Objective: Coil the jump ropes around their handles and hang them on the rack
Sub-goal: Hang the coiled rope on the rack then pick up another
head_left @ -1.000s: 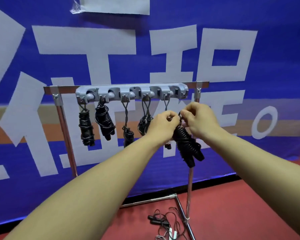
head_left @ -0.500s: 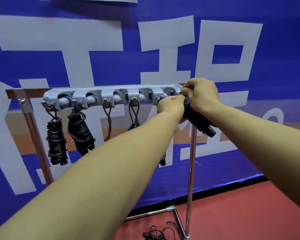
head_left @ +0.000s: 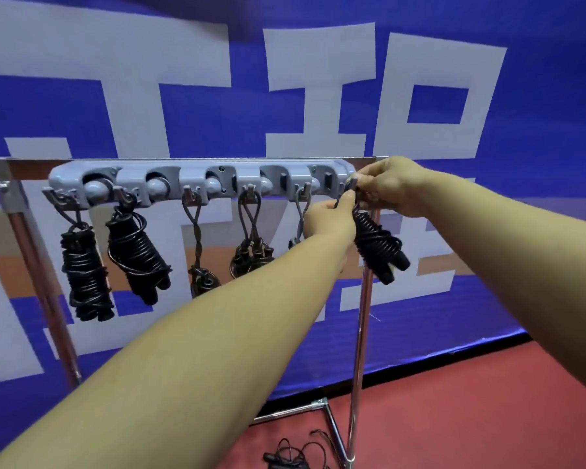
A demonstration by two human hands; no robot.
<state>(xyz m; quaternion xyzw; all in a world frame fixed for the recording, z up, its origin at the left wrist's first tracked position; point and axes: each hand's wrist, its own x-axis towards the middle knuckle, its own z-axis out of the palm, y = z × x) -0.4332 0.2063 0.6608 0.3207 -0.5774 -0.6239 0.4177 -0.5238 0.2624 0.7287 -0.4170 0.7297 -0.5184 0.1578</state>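
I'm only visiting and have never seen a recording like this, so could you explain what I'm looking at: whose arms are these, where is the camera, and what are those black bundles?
No machine here: these are a person's two bare arms, filmed by a wide-angle camera worn on their head, looking forward and down. In front of a blue banner stands a metal rack with a grey hook strip. The black bundles are jump ropes coiled around their handles; five already hang on hooks, such as the leftmost bundle. The left hand and the right hand pinch the loop of a sixth coiled rope at the strip's right end. Whether it is hooked yet, I cannot tell. A loose rope lies on the red floor by the rack's foot.
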